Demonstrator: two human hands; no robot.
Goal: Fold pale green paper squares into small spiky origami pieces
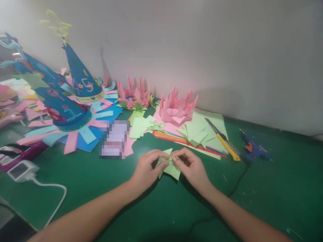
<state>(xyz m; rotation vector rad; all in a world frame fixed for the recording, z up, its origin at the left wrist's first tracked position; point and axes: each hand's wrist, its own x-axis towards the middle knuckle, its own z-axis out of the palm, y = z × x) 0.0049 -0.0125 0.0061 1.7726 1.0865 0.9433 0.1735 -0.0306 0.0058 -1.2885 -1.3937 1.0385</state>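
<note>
Between my hands is a light green piece of folded paper (172, 172), its pointed corners sticking out above and below my fingers. My left hand (148, 168) pinches its left side between thumb and fingers. On the other side, my right hand (193, 166) grips the paper near its middle, thumb close to the left thumb. The fingers partly hide the folds. Just beyond my hands lie a stack of coloured paper (166, 136) and loose pale green sheets (196, 134). Two pink folded-paper crowns (178, 109) stand behind.
A yellow utility knife (225, 144) and a blue glue gun (254, 148) with a dark cord lie to the right. Leftward are a pixelated phone (114, 139), blue cone hats (80, 72), paper strips (71, 141) and a white charger (22, 170) with its cable. A wall rises behind the green table (277, 188).
</note>
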